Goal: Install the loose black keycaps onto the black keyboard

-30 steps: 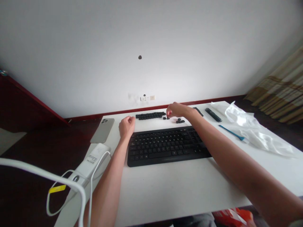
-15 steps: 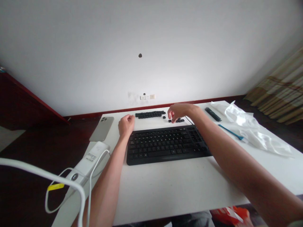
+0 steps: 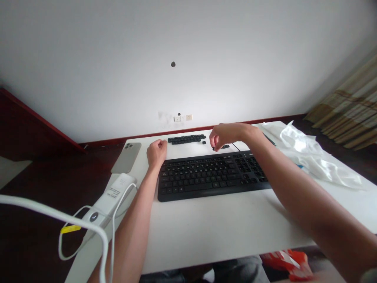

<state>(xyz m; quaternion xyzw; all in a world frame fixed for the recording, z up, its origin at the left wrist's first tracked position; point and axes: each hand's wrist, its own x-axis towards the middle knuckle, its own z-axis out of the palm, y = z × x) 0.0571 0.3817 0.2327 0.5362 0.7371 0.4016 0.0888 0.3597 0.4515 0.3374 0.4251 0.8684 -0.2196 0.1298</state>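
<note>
White desk [image 3: 218, 224] by wall [image 3: 235, 59] | left hand [image 3: 156, 153] fisted beside keycap rows [image 3: 185, 139], apparently bracing | right hand [image 3: 226, 133], well apart, arched over loose keycap [image 3: 213, 148], likely for precision; grip unclear | keyboard [image 3: 200, 175] nearside of both

Right hand [image 3: 223, 135] and one loose keycap [image 3: 213, 149] now farther right, nearer the keyboard [image 3: 200, 173]

No legible txt — kbd [image 3: 203, 177], wht device [image 3: 111, 197] incl.
</note>
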